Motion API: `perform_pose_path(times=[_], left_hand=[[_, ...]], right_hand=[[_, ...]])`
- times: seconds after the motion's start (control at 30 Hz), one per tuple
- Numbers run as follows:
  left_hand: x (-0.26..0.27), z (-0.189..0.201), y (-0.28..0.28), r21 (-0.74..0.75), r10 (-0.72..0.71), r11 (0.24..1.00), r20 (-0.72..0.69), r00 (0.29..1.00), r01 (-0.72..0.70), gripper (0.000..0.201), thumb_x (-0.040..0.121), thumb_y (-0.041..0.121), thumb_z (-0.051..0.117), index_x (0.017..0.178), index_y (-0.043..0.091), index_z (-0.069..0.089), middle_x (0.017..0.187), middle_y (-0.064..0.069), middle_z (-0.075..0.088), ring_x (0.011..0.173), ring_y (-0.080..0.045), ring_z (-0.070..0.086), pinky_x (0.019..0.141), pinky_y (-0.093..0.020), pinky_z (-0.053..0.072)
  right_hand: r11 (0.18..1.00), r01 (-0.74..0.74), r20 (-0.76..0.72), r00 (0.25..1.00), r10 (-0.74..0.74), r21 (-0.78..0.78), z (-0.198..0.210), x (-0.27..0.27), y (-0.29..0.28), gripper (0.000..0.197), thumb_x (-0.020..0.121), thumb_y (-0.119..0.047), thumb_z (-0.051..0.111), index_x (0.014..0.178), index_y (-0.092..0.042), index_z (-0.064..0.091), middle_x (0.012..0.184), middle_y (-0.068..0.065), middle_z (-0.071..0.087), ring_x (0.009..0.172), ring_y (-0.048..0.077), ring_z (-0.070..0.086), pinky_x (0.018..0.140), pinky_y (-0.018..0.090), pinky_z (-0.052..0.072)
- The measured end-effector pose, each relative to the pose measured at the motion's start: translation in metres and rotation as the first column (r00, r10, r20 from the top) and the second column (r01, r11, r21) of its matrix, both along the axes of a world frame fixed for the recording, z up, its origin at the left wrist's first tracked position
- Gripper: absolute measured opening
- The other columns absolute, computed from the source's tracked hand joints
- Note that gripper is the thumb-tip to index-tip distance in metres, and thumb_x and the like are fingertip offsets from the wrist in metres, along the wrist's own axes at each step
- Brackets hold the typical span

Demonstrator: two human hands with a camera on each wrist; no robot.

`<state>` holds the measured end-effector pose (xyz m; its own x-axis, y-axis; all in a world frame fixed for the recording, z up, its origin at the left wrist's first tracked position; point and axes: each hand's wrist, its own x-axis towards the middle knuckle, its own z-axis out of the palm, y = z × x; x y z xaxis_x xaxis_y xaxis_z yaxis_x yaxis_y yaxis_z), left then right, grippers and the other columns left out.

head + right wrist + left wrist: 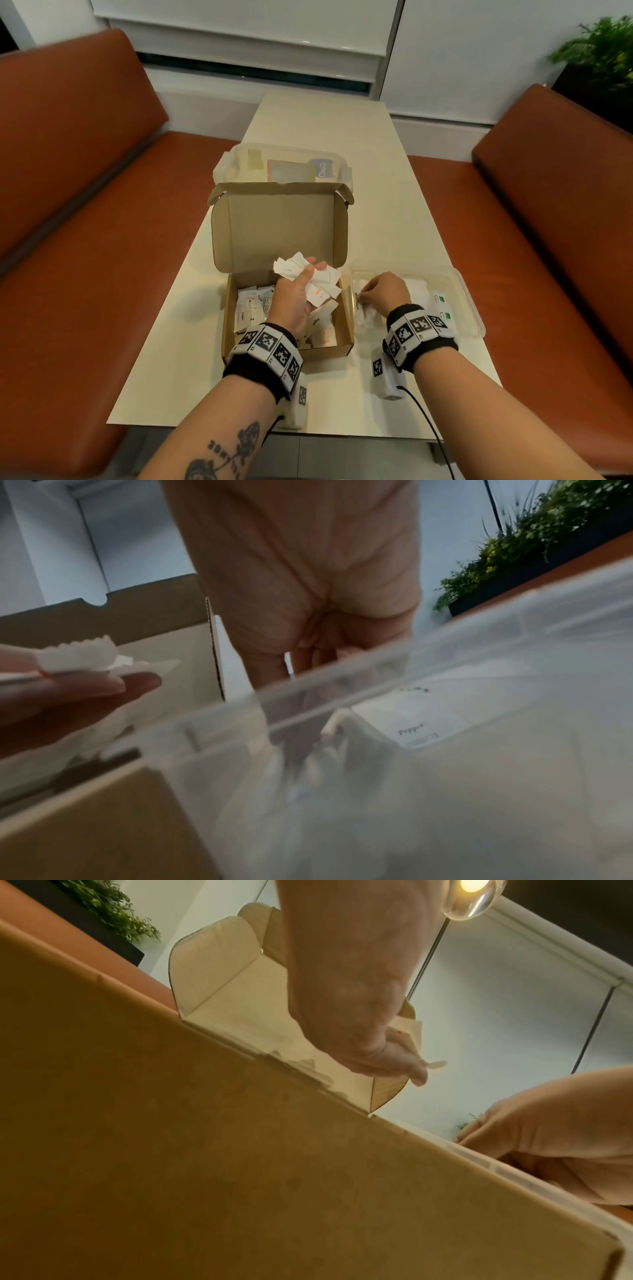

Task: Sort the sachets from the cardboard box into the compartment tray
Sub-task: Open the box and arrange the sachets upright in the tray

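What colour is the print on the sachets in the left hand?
Red on white sachets, held in the left hand; head view shows it best.

A long cream desk [322,130] runs away from the viewer, flanked by two rust-orange upholstered benches, the left bench [85,192] and the right bench [534,219], each with a padded back. At the far part of the desk lies a clear lidded plastic container [226,164] with a blue label reading "Clay" [323,169] showing through it. Behind the desk a white roller blind [239,37] hangs over a dark window strip. A leafy green plant [603,48] stands in a black planter at the far right. From the left wrist view, a round glass lamp [474,896] glows warm overhead.
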<state>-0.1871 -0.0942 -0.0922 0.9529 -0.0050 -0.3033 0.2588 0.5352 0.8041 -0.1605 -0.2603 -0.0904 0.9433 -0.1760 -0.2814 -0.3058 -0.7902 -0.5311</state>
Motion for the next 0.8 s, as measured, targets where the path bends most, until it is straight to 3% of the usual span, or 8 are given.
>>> perform_pose_path(times=[0.13,0.23,0.33,0.53,0.63,0.7,0.8], left_hand=[[0.001,-0.001,0.003,0.009,0.001,1.000,0.004,1.000,-0.001,0.017,0.100,0.013,0.043,0.112,0.015,0.055,0.105,-0.001,0.070,0.091,-0.015,0.068,0.082,-0.041,0.054],[0.003,-0.001,0.004,0.009,0.004,1.000,0.009,1.000,-0.004,0.018,0.100,0.013,0.044,0.114,0.014,0.055,0.105,-0.002,0.069,0.091,-0.015,0.068,0.082,-0.042,0.054],[0.004,-0.001,0.003,0.014,-0.003,1.000,0.011,1.000,0.002,0.018,0.100,0.013,0.044,0.115,0.014,0.055,0.104,-0.001,0.070,0.090,-0.014,0.068,0.080,-0.040,0.055],[0.006,0.000,0.000,0.014,-0.013,1.000,0.001,1.000,0.013,0.019,0.100,0.014,0.044,0.115,0.014,0.055,0.107,-0.001,0.070,0.092,-0.015,0.068,0.080,-0.040,0.055],[0.006,0.001,-0.001,0.008,-0.018,1.000,-0.002,1.000,0.018,0.019,0.100,0.014,0.044,0.116,0.014,0.055,0.107,-0.002,0.069,0.094,-0.016,0.068,0.082,-0.040,0.055],[0.005,0.001,-0.002,0.009,-0.026,1.000,0.003,1.000,0.026,0.019,0.100,0.014,0.044,0.116,0.014,0.054,0.107,-0.002,0.069,0.094,-0.017,0.068,0.084,-0.042,0.054],[0.002,0.002,-0.002,-0.008,-0.050,0.999,0.018,0.999,0.051,0.017,0.100,0.014,0.044,0.113,0.016,0.055,0.108,-0.001,0.069,0.092,-0.015,0.069,0.078,-0.041,0.056]], right_hand=[[1.000,-0.027,0.073,0.997,0.027,-0.003,-0.003,0.000,-0.006,0.021,0.078,-0.012,0.073,0.098,-0.010,0.069,0.091,0.005,0.067,0.088,0.020,0.062,0.083,0.028,0.048],[0.988,-0.138,0.004,0.990,0.139,-0.064,-0.004,-0.001,-0.009,0.032,0.076,-0.016,0.077,0.107,-0.019,0.068,0.093,0.000,0.062,0.084,0.015,0.056,0.081,0.026,0.046],[0.983,-0.163,-0.013,0.987,0.162,-0.089,-0.007,-0.003,-0.010,0.035,0.075,-0.019,0.078,0.108,-0.022,0.067,0.102,0.002,0.065,0.087,0.015,0.056,0.083,0.027,0.046],[0.978,-0.168,0.012,0.985,0.171,-0.120,-0.008,-0.004,-0.009,0.038,0.073,-0.022,0.080,0.109,-0.025,0.067,0.089,-0.004,0.058,0.081,0.013,0.053,0.076,0.024,0.042],[0.976,-0.183,0.000,0.983,0.184,-0.117,-0.010,-0.005,-0.009,0.038,0.075,-0.022,0.078,0.112,-0.024,0.066,0.093,-0.001,0.061,0.083,0.012,0.053,0.079,0.024,0.043],[0.980,-0.173,0.045,0.983,0.178,-0.099,-0.006,-0.006,-0.009,0.034,0.078,-0.024,0.076,0.111,-0.022,0.067,0.094,0.000,0.062,0.083,0.012,0.054,0.080,0.025,0.044],[0.996,-0.078,0.246,0.967,0.067,0.034,0.009,-0.005,-0.004,0.018,0.085,-0.027,0.067,0.100,-0.019,0.070,0.082,-0.001,0.063,0.075,0.014,0.057,0.076,0.028,0.050]])
